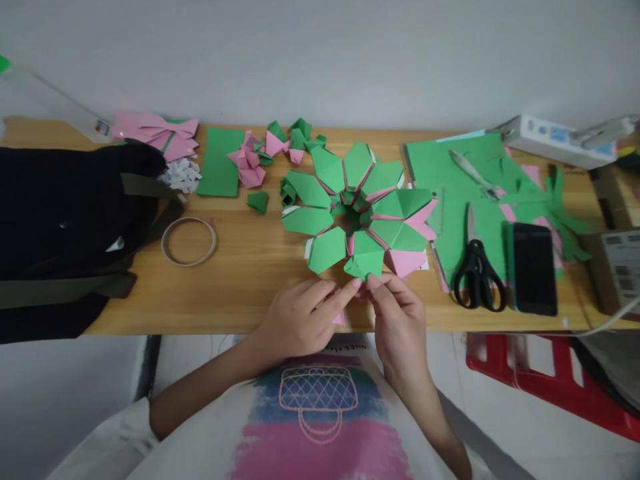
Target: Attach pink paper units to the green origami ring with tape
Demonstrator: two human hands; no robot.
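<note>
A ring of folded green and pink paper petals [325, 250] lies on the wooden table, with a dark hole at its middle. At its near edge, my right hand [399, 317] pinches the tip of a green petal between thumb and fingers. My left hand [306, 315] is just left of it, its index finger stretched to the same petal and its other fingers bent. A small bit of pink paper [339, 319] shows beside my left hand. What lies under the left fingers is hidden.
Black scissors [479, 277] and a phone [534, 268] lie on green sheets [440, 167] at the right. A tape roll [189, 265] and a black bag [65, 227] are at the left. Folded pieces [248, 162] sit behind, and a cardboard box [607, 270] stands far right.
</note>
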